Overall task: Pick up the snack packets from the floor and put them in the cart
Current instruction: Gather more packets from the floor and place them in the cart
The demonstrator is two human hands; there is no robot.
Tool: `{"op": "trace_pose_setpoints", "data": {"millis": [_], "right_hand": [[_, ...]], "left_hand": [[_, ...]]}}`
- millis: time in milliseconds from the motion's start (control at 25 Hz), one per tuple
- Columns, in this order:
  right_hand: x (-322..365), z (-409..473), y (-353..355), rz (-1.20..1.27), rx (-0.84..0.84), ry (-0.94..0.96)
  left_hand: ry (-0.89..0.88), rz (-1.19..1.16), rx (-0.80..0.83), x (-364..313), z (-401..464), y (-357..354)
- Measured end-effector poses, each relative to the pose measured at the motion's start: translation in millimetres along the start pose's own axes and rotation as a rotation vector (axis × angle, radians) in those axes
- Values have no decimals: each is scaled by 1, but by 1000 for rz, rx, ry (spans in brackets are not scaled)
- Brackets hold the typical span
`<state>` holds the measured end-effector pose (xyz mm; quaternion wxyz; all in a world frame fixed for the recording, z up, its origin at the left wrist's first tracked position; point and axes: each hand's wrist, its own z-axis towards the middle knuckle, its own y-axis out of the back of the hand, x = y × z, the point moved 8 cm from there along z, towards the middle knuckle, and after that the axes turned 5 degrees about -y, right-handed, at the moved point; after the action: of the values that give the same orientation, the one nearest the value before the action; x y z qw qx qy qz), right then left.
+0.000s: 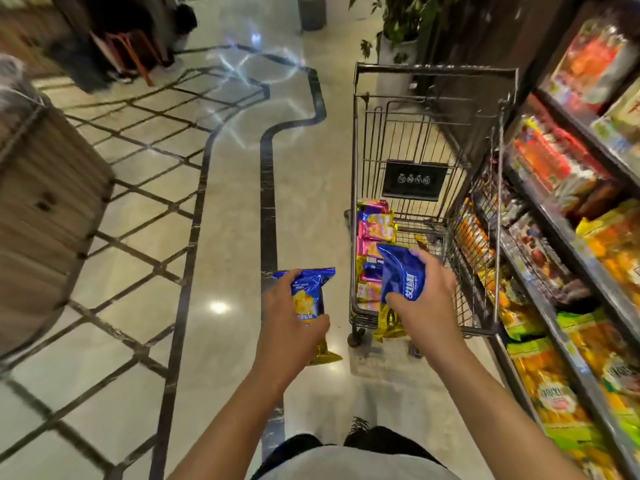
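I have the left hand (294, 317) curled round a blue packet (308, 294) with a yellow snack picture, held above the floor (228, 209) just left of the cart (429, 188), and the right hand (420, 289) gripping a second blue packet (401, 271) over the cart's near end, where pink, blue and gold packets (375, 237) already lie. A gold packet (325, 355) shows below the left hand; whether it rests on the floor or hangs from that hand, I cannot tell. I judge these bags light, puffed, slick-filmed and crushable, best held loosely across the middle or by a crimped end seam.
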<state>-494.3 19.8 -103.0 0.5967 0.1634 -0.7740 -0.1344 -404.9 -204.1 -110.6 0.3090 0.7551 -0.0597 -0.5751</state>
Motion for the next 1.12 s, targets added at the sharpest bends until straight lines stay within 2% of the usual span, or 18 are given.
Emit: {"op": "trace_pose_setpoints", "data": {"millis": [320, 480, 680, 1120], "right_hand": [[10, 64, -27, -41, 79, 1], [20, 88, -49, -65, 63, -26], [44, 116, -94, -93, -10, -65], [100, 149, -185, -93, -181, -165]], "left_hand": [[80, -25, -93, 11, 52, 20], [107, -39, -122, 30, 84, 41], [77, -22, -71, 52, 146, 72], [-56, -96, 150, 65, 280, 136]]}}
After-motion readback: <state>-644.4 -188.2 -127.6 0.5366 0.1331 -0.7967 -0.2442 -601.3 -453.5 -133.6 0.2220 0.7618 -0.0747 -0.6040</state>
